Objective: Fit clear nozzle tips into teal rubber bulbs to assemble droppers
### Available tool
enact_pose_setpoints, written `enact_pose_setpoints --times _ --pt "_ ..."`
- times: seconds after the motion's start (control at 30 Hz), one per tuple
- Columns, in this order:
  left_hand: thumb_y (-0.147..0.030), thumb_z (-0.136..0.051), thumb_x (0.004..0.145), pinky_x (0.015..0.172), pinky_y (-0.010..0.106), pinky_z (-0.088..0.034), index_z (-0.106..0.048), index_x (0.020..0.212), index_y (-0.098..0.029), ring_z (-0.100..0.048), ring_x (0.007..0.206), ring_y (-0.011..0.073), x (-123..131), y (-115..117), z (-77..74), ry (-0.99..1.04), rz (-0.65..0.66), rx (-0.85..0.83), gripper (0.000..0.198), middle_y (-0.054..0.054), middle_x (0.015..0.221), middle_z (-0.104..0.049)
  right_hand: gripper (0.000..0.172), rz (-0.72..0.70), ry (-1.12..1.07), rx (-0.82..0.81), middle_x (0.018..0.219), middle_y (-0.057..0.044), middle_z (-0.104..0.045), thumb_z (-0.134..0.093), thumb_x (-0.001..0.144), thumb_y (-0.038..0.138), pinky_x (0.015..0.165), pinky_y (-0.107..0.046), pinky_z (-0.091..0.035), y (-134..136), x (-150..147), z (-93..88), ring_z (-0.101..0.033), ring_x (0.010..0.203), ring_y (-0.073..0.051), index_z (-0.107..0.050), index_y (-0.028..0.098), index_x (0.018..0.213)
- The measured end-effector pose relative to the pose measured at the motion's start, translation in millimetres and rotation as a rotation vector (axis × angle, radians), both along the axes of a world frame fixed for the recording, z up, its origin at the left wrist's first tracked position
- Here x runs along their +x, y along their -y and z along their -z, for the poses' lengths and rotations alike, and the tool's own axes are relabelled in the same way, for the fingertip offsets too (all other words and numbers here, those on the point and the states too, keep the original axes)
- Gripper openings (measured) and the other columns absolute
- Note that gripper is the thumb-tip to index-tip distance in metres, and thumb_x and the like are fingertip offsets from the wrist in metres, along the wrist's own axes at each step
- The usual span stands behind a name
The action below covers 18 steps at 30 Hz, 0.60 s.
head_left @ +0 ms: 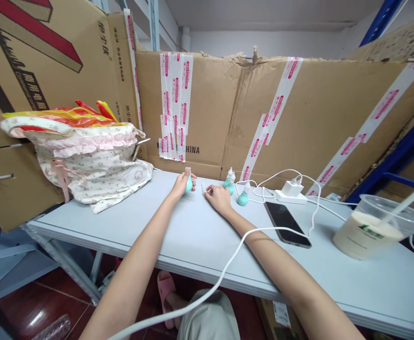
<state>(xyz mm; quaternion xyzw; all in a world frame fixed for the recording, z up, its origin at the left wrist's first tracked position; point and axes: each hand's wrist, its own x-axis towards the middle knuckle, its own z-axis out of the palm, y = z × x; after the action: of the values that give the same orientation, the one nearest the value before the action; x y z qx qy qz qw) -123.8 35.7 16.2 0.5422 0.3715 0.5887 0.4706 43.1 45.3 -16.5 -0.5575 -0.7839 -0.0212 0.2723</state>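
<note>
Left hand (181,183): its grip is closed around a teal bulb (189,184), which is held just above or on the table; the rounded body is wrapped from the side, probably so that it cannot roll or slip.
Right hand (219,198): its fingers are curled at small clear pieces (203,189) on the table; at this size it cannot be told whether the grip is pinched on one or merely rested beside it. The low, flat pose seems suited to such tiny parts.
Standing bulbs (242,199): three are seen upright beyond and beside the right hand, their pale nozzles pointed up; they are likely stood that way on their broad bases for easy reach.
White cable (224,269): it is looped from the charger (292,188), and is seen crossing in front of the right forearm.
Phone (287,224): it is laid flat, screen up, to the right of the bulbs.
Drink cup (369,231): it is stood at the far right, well apart from the small parts, which would limit harm from a spill.
Floral bag (97,156): it is set at the left end, near the cardboard.
Cardboard (207,104): it is stood as a wall along the back of the table (178,231), perhaps to stop things from rolling off.
</note>
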Motion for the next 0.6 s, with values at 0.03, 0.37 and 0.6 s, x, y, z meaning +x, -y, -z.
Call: enact_pose_setpoints --times 0.03,0.37,0.6 --pt "-0.075 -0.038 0.066 0.045 0.023 -0.043 -0.051 0.078 -0.012 -0.052 0.042 0.0101 0.5 0.4 -0.1 -0.003 0.003 -0.006 0.065 0.001 0.053 -0.053 0.02 0.001 -0.003 0.001 0.075 -0.004 -0.066 -0.053 0.078 0.034 0.073 -0.029 -0.027 0.6 0.1 0.8 -0.056 0.081 -0.019 -0.064 0.02 0.087" --pt "-0.077 -0.004 0.07 0.034 0.023 -0.036 -0.036 0.105 -0.017 -0.046 0.029 0.0136 21.7 9.9 -7.8 0.09 -0.019 -0.128 0.076 -0.003 0.044 -0.05 0.032 -0.211 -0.578 0.19 0.097 -0.007 -0.059 -0.046 0.083 0.037 0.078 -0.028 -0.036 24.6 1.2 -26.9 -0.053 0.085 -0.016 -0.054 0.019 0.108" --pt "-0.081 -0.005 0.065 0.029 0.024 -0.033 -0.033 0.11 -0.021 -0.044 0.026 0.0139 65.6 46.3 -6.6 0.06 0.087 -0.163 0.08 -0.003 0.047 -0.052 0.029 -0.47 -0.931 -0.012 0.103 -0.004 -0.057 -0.062 0.071 0.035 0.081 -0.03 -0.041 77.0 10.4 -30.2 -0.051 0.097 -0.019 -0.061 0.022 0.097"
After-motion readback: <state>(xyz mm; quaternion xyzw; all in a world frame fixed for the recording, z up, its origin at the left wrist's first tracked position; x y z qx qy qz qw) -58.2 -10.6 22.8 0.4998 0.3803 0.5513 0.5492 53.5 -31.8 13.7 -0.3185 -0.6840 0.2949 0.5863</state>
